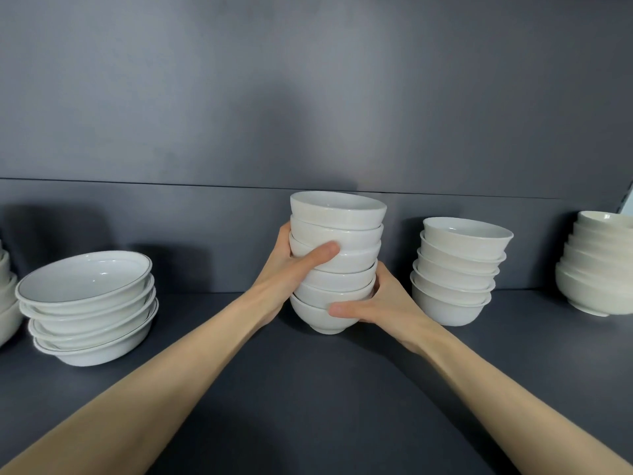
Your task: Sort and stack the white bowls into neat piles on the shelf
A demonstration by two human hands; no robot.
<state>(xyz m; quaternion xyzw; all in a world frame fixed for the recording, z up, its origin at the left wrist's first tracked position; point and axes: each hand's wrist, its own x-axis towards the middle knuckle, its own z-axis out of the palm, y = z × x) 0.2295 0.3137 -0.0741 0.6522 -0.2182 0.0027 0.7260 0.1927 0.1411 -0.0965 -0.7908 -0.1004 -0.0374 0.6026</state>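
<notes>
At the far left edge of the view, at 9 o'clock, a bit of an edge pile [7, 296] peeks in. Next to it sits the wide bowl pile [85, 310]. Those bowls are flat and big, so they get a pile of their own. It looks a little crooked.

Near the middle is the tall pile [337, 265] of small deep bowls, the one being worked on. The left hand [291, 269] holds it on its 9 o'clock side, high up. The left thumb [322, 251] lies flat across the front of a middle bowl. The other fingers curl round the back, where I cannot see them. I think this hand is there so the top bowls do not tip.

The right hand [383, 303] holds the pile low down, at its 4 o'clock side. The right thumb [339, 309] presses on the bottom bowl, and the other fingers wrap behind. I think this hand takes the weight. One hand is high and one is low, so the whole pile moves as one piece. I cannot tell if the bottom bowl touches the dark shelf [308, 399] or floats just above it.

At 3 o'clock from the tall pile, close but apart, stands a shorter pile [459, 272] of the same kind of bowl. It leans a bit. At the far right edge is a rounder pile [596, 269], with the biggest bowl at the bottom.
</notes>
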